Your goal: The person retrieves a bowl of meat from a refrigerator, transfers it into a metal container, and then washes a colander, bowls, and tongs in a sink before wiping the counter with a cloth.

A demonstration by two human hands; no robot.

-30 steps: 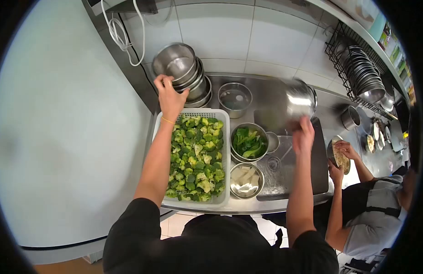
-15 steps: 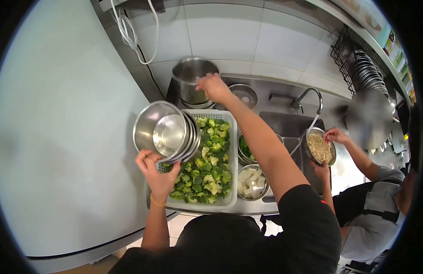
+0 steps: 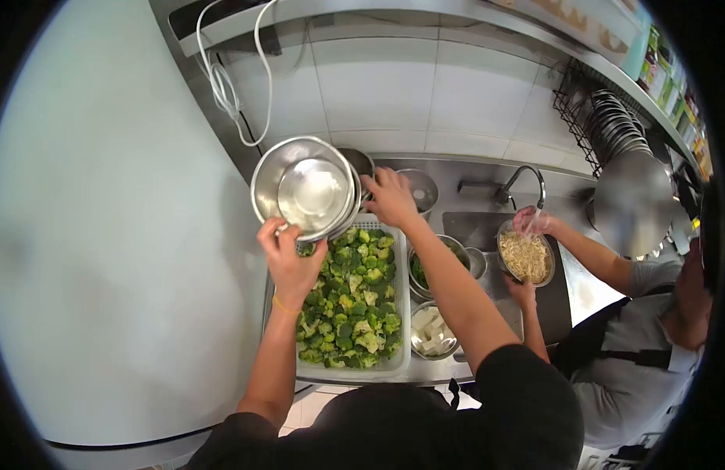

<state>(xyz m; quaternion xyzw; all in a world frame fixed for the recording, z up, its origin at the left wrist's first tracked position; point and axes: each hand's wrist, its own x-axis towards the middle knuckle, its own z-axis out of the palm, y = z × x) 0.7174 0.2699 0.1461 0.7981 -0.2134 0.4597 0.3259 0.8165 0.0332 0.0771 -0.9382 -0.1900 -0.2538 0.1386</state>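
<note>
A stack of steel bowls (image 3: 312, 192), tilted with its openings toward me, is raised over the back left of a tray. My left hand (image 3: 290, 254) grips the stack by its lower rim. At the stack's right side is my right hand (image 3: 390, 196), its fingers bent near the bowls and the dark steel pot (image 3: 355, 160) behind them; whether it touches either is hard to tell. Beneath the stack, the pale perforated tray (image 3: 403, 313) holds many broccoli florets (image 3: 351, 313).
Right of the tray are a bowl of white chunks (image 3: 433, 333) and a bowl of greens (image 3: 419, 270). A co-worker (image 3: 636, 352) holds a bowl of pale strands (image 3: 525, 257) under the faucet (image 3: 541, 188). A large fridge-like panel (image 3: 128, 235) bounds the left.
The bowl stack has moved up and right with my left hand. My right hand has come from the pot to the stack's side. The co-worker's bowl has shifted left.
</note>
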